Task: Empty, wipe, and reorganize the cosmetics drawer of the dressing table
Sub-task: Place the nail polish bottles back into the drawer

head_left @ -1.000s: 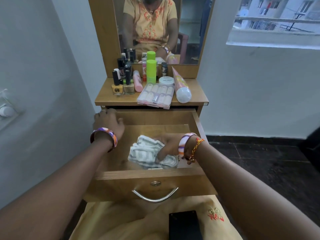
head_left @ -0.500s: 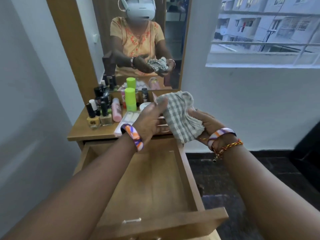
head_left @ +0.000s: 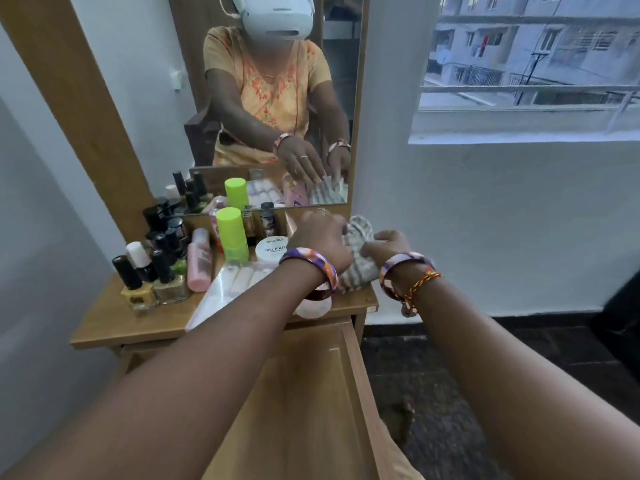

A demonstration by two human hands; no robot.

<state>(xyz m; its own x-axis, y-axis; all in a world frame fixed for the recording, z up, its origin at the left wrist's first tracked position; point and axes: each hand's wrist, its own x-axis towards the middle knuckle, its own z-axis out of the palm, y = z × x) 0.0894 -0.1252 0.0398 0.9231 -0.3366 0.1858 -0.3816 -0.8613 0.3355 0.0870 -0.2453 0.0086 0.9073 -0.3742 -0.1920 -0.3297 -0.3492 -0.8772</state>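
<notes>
The wooden drawer (head_left: 311,403) stands pulled out below my arms, its bare floor showing. A grey-and-white checked cloth (head_left: 358,268) lies bunched on the right end of the dressing table top (head_left: 114,323). My left hand (head_left: 320,239) presses on the cloth from the left and my right hand (head_left: 384,245) grips it from the right. Cosmetics crowd the top: nail polish bottles (head_left: 152,271), a pink bottle (head_left: 200,261), a lime-green bottle (head_left: 232,233), a white nail polish remover jar (head_left: 272,249) and a clear pack of nail tips (head_left: 235,282).
A mirror (head_left: 270,98) rises behind the cosmetics and reflects a person with a headset. White walls stand close on both sides. A window (head_left: 530,64) opens at the upper right. Dark floor tiles (head_left: 450,375) lie right of the drawer.
The cloth left the drawer, was held up in both hands, and now rests on the right end of the table top under both hands. The view tilted upward.
</notes>
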